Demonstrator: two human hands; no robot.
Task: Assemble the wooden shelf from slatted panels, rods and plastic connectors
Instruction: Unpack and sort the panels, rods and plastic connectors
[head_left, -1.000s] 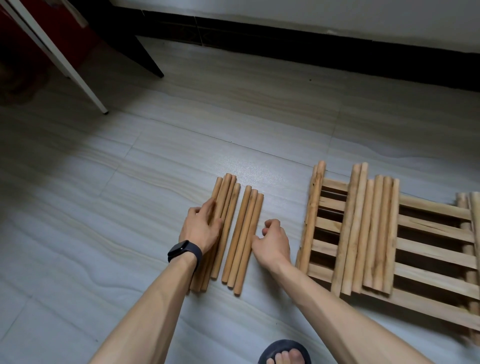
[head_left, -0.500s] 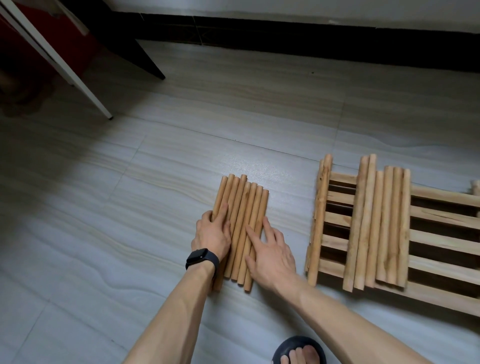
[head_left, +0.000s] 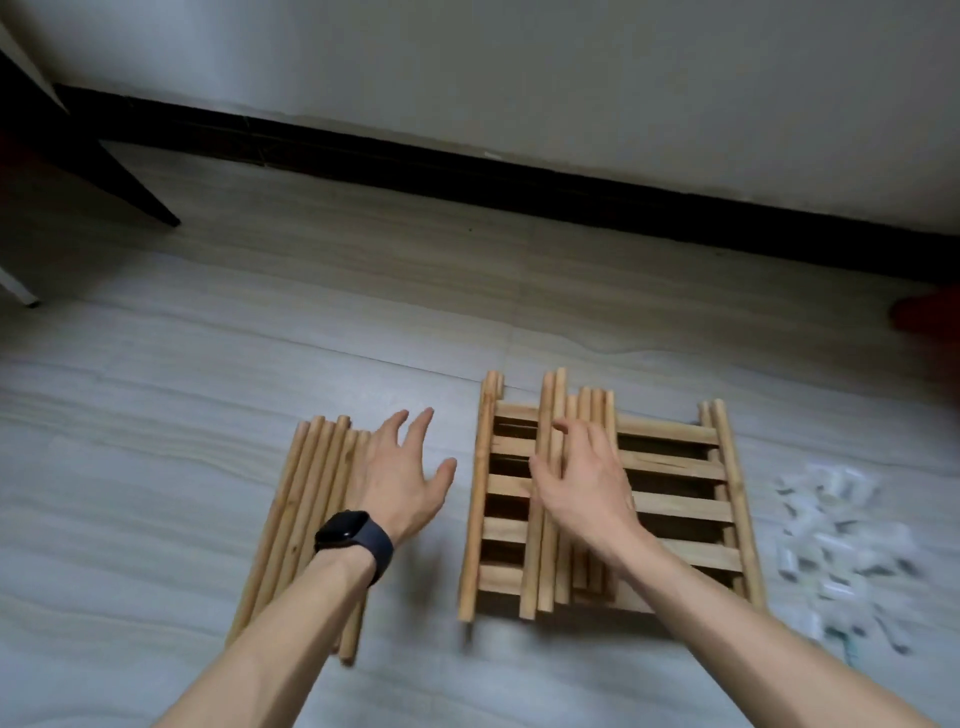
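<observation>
Just let go of the squared-up rod bundle (head_left: 306, 519) on the floor (head_left: 156, 457). My left hand (head_left: 402, 483) and right hand (head_left: 584, 480) are now spread and empty, swinging over to the loose rods (head_left: 592, 410) on the slatted panel (head_left: 675, 506). Next batch, I guess.

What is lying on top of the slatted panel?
A bunch of loose rods lies across the slats of the panel. The right hand covers their middle, so whether it touches them cannot be seen.
</observation>
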